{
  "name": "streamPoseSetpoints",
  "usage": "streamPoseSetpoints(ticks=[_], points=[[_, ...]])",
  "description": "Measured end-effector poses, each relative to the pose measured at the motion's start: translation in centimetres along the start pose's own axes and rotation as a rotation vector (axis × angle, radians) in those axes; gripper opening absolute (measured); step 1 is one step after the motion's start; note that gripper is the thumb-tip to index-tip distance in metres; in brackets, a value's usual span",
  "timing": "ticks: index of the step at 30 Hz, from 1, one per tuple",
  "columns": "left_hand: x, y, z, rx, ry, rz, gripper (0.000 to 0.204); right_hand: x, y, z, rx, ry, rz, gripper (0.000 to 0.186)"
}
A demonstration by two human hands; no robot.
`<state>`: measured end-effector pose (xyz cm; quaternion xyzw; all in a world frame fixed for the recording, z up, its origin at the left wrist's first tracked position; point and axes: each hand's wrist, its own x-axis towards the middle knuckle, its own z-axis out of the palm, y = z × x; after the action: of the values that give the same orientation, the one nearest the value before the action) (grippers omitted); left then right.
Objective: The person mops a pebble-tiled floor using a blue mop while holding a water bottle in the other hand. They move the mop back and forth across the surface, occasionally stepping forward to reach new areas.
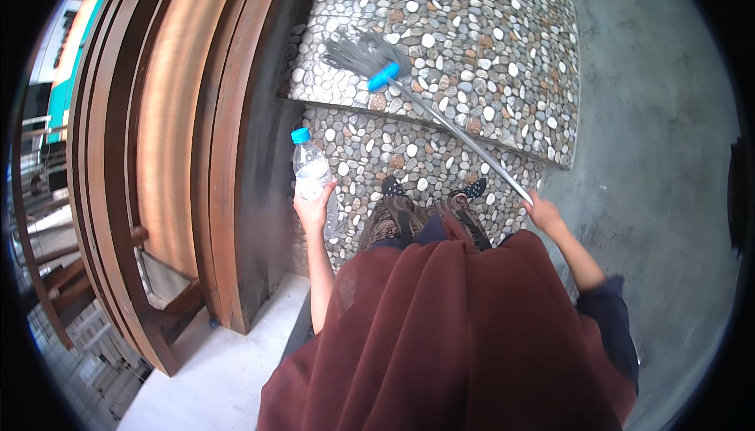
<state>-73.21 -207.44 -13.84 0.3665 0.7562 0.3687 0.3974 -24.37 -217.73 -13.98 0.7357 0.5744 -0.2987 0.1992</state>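
Observation:
My left hand (314,209) is closed round a clear plastic bottle (311,165) with a bright blue cap, held upright in front of me on the left. On the right, my right hand (542,212) grips the end of a grey pole belonging to a mop (464,136). The pole slants away to the far left, ending in a blue head with dark grey strands spread over the pebbled step. Part of the bottle's lower end is hidden by my fingers.
Pebbles cover the floor (377,144), which rises one step (487,61) ahead of my feet. A smooth grey wall (653,156) borders the right. Wooden beams (228,140) and a white ledge (236,352) line the left.

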Motion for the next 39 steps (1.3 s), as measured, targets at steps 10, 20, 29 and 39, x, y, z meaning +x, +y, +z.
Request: streamPoseSetpoints(ticks=[10, 20, 29, 39], points=[[1.0, 2.6, 1.5, 0.072, -0.098, 0.108, 0.042, -3.3, -3.6, 0.1, 0.035, -0.048, -0.234, 0.035], [-1.0, 5.0, 3.7, 0.052, -0.236, 0.161, 0.048, 10.5, -19.6, -2.9, 2.443, -0.703, -0.236, 0.052], [-0.6, 6.6, 9.7, 0.216, -0.462, 0.162, 0.047, -12.0, -10.6, 6.3, 2.708, -0.388, 0.121, 0.045], [-2.2, 11.8, 17.0, 0.273, -0.606, 0.396, 0.054, -3.8, -4.0, 4.8, 2.874, -0.07, -0.131, 0.041]])
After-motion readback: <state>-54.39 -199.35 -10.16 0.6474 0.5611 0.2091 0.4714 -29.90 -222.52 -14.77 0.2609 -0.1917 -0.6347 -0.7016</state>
